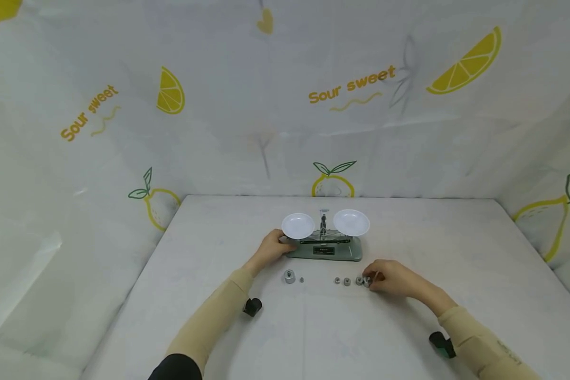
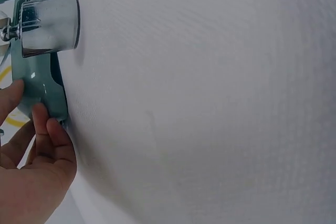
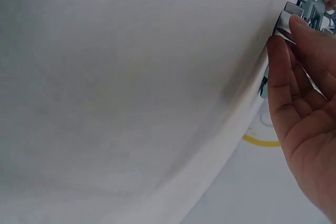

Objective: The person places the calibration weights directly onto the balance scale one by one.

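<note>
A green balance scale (image 1: 349, 253) with two white pans stands near the back of the table. At the left end of its base, my left hand (image 1: 271, 248) grips the casing with thumb and fingertips, also plain in the left wrist view. My right hand (image 1: 393, 278) pinches a metal weight (image 3: 284, 23) between thumb and forefinger, at the right end of a row of weights in front of the scale. Right beside it is another weight (image 1: 359, 281), with two smaller ones (image 1: 347, 282) further left.
In front of the scale's left half stand a large knobbed weight (image 2: 51, 24) and a tiny weight (image 1: 301, 279). Two white pans, the left pan (image 1: 298, 226) and right pan (image 1: 351, 222), sit above the base. Behind the white table (image 1: 313, 327) hangs a lemon-printed sheet (image 1: 247, 137).
</note>
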### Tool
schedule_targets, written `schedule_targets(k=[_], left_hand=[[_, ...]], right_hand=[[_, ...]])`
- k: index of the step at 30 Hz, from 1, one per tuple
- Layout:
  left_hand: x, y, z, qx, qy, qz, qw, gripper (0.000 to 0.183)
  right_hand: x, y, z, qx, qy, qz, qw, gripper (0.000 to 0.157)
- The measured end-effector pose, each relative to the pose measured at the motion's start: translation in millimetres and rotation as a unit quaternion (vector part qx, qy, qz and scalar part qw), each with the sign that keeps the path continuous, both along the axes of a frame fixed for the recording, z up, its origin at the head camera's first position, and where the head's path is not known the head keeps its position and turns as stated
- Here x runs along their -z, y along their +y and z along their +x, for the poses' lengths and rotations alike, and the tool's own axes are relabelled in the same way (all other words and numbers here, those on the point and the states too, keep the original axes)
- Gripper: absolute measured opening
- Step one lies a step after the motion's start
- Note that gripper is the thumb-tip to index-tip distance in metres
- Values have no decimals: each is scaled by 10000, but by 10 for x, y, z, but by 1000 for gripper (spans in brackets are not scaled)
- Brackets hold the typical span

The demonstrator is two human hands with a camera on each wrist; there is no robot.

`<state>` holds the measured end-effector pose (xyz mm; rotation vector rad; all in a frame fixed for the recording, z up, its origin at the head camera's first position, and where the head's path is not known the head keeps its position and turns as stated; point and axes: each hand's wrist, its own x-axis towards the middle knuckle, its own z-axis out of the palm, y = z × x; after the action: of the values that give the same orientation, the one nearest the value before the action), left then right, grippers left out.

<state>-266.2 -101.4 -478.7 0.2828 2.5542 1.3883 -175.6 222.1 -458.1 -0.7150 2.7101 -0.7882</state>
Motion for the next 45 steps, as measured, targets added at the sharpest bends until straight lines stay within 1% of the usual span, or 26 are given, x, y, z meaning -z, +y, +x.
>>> schedule_targets(k=[3, 9, 13, 18, 23, 27, 30, 33, 36, 39, 42, 45], left_hand=[[15, 1, -8, -86, -15, -2, 10000, 45], [50, -28, -23, -152, -45, 129, 9998, 45], [70, -39, -23, -210, -105, 208, 9995, 45], [96, -48, -34, -227, -116, 200, 9995, 46], [73, -46, -26, -269, -96, 197, 9994, 45], [54, -33, -18, -259, -238, 433, 9984, 43], [70, -23, -19, -204, -402, 712, 9964, 42], [85, -17, -7, -167, -460, 900, 9947, 43], [87, -16, 8, -157, -463, 989, 9939, 43], [86, -19, 13, -158, -477, 971, 9940, 42], [80, -25, 18, -145, -469, 956, 9942, 41], [83, -32, 20, -145, -484, 1027, 9934, 41]], right_hand=[[-9, 16, -11, -41, -73, -88, 9999, 24], [-18, 31, -23, 82, -259, -106, 9996, 22], [-18, 35, -21, 108, -263, -160, 9995, 21], [-33, 25, 2, 97, -235, -247, 9994, 22], [-23, 20, 13, 87, -129, -267, 9995, 22], [-1, 23, 14, 116, -24, -209, 9997, 21], [8, 19, 18, 166, 42, -199, 9997, 20], [1, 6, 30, 263, 129, -207, 9994, 18], [-31, -12, 45, 349, 241, -203, 9989, 17], [-90, -28, 60, 442, 312, -242, 9982, 16], [-167, -33, 74, 502, 387, -366, 9973, 17], [-249, -37, 89, 508, 556, -550, 9956, 19]])
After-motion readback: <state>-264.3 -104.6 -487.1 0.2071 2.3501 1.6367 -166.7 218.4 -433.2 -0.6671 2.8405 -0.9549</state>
